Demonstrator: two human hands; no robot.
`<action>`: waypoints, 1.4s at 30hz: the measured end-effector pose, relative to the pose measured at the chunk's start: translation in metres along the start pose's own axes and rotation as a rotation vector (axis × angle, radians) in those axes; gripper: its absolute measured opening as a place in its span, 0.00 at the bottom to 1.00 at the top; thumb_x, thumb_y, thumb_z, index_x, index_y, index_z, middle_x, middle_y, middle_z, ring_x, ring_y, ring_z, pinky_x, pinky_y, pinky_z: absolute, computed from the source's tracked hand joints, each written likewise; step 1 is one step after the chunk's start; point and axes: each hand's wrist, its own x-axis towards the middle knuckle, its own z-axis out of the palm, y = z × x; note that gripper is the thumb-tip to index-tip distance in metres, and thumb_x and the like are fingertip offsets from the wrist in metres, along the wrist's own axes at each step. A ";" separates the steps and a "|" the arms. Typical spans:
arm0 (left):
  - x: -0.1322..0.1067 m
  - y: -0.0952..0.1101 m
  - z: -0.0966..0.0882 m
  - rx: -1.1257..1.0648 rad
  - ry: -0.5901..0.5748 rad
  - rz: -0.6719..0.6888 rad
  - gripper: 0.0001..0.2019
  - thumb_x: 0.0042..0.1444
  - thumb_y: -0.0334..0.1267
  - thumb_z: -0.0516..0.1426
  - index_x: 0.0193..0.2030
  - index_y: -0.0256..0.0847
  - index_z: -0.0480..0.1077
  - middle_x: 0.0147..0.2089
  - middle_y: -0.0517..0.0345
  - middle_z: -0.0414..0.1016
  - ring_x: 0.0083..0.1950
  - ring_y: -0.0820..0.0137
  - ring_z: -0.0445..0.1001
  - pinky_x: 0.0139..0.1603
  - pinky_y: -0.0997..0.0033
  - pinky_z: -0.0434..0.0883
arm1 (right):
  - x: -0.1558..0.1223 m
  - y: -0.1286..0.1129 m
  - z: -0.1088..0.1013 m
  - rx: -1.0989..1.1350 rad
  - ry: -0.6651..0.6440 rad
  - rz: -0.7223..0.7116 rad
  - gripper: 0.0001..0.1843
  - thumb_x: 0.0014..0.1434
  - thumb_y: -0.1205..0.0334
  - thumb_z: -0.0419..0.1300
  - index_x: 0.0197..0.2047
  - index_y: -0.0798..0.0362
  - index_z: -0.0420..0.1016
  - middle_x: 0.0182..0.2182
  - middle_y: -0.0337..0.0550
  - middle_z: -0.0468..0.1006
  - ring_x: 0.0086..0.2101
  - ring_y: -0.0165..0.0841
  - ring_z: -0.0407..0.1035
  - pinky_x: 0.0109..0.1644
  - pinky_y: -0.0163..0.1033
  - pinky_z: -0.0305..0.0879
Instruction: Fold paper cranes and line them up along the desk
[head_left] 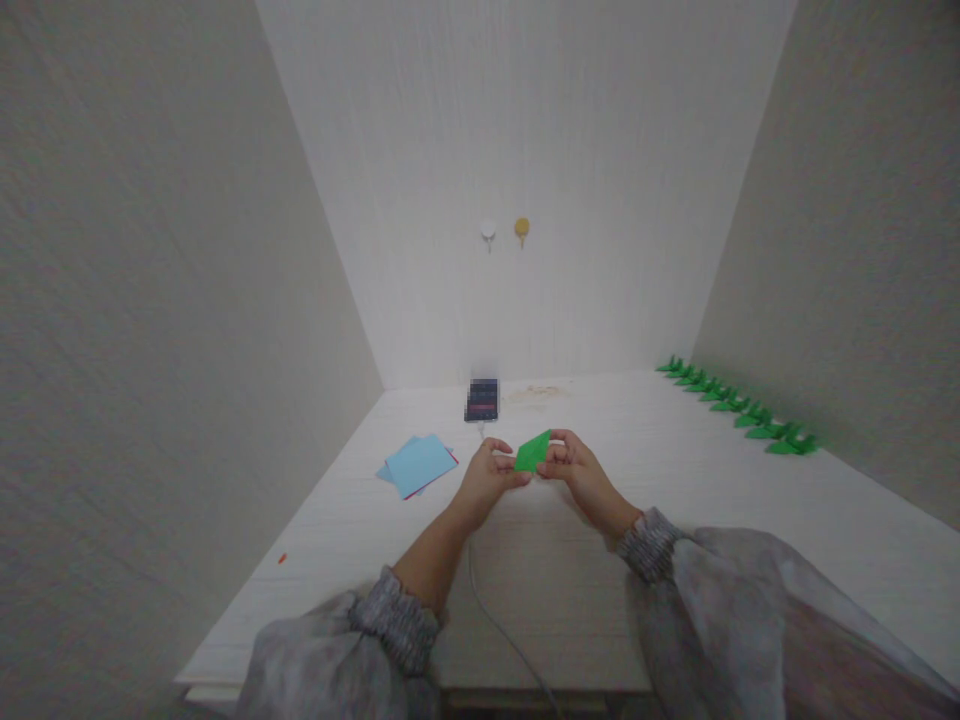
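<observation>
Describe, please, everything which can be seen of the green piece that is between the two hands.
The green piece is small, flat and bright plain green, and looks like folded paper. Its outline is angular, with a slanting upper edge that climbs to a corner on the right. The left hand has its fingertips at the left edge; the right hand pinches the right side. It is held tilted over the white tabletop; its back is hidden.

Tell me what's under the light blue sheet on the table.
Under the light blue sheet, a bluish sheet juts out at the left and a red edge shows at the right. The rest is covered, so I cannot count the layers.
</observation>
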 end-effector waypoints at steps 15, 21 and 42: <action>-0.003 0.003 -0.001 -0.092 -0.151 0.018 0.30 0.30 0.29 0.65 0.41 0.40 0.57 0.32 0.57 0.72 0.34 0.72 0.72 0.37 0.71 0.65 | 0.003 0.004 -0.004 0.010 0.090 -0.015 0.26 0.37 0.69 0.60 0.40 0.51 0.53 0.15 0.27 0.65 0.17 0.25 0.59 0.24 0.32 0.54; 0.005 -0.004 -0.004 -0.057 -0.024 -0.007 0.15 0.38 0.38 0.61 0.32 0.34 0.64 0.24 0.59 0.70 0.24 0.76 0.69 0.27 0.76 0.63 | 0.000 0.010 0.001 -0.111 -0.051 -0.027 0.31 0.40 0.63 0.61 0.46 0.48 0.51 0.14 0.25 0.63 0.17 0.25 0.59 0.24 0.31 0.56; 0.003 -0.001 -0.007 0.085 -0.034 -0.101 0.08 0.34 0.29 0.58 0.27 0.32 0.70 0.18 0.60 0.69 0.18 0.79 0.64 0.19 0.79 0.57 | -0.003 0.001 -0.011 -0.585 -0.230 0.024 0.12 0.42 0.58 0.62 0.31 0.56 0.73 0.13 0.33 0.66 0.13 0.21 0.55 0.15 0.27 0.49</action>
